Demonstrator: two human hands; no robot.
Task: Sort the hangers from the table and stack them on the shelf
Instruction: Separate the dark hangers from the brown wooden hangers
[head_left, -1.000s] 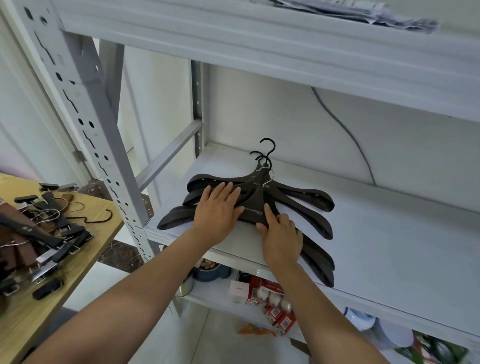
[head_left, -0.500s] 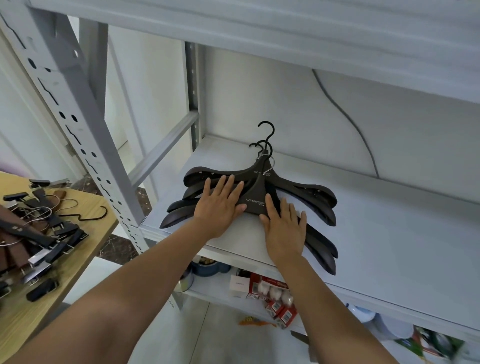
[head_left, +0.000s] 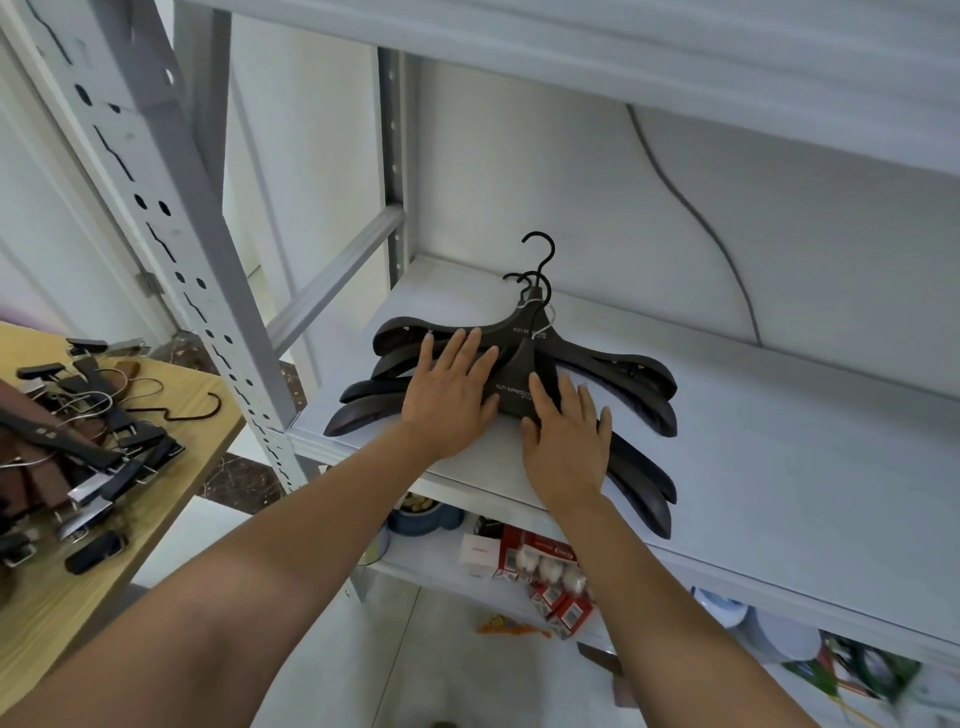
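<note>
Both bare forearms are reaching up from the bottom of the frame toward the middle. At lower left, a pile of clip hangers (head_left: 88, 441) is lying tangled on the wooden table (head_left: 166, 519).

The left hand (head_left: 449, 395) is lying palm down, fingers straight and slightly fanned, pressing on the left arms of the dark hangers (head_left: 618, 366) and gripping nothing. The right hand (head_left: 569, 441), just right of centre, is also resting flat with fingers stretched out, lying on the stack's middle and lower right arms, thumb touching the front hanger's edge.

The hangers are sitting in a loose, splayed stack on the white shelf (head_left: 779, 467) at mid-frame, near its front left corner. White lettering on the front hanger is reading "XIZI·IMPRESSIO", the end being hidden by the right fingers; the one behind is showing "XIZI·IM". Their black hooks (head_left: 540, 260) are pointing toward the back wall, where a grey cable (head_left: 701, 218) is running down at upper right.
</note>
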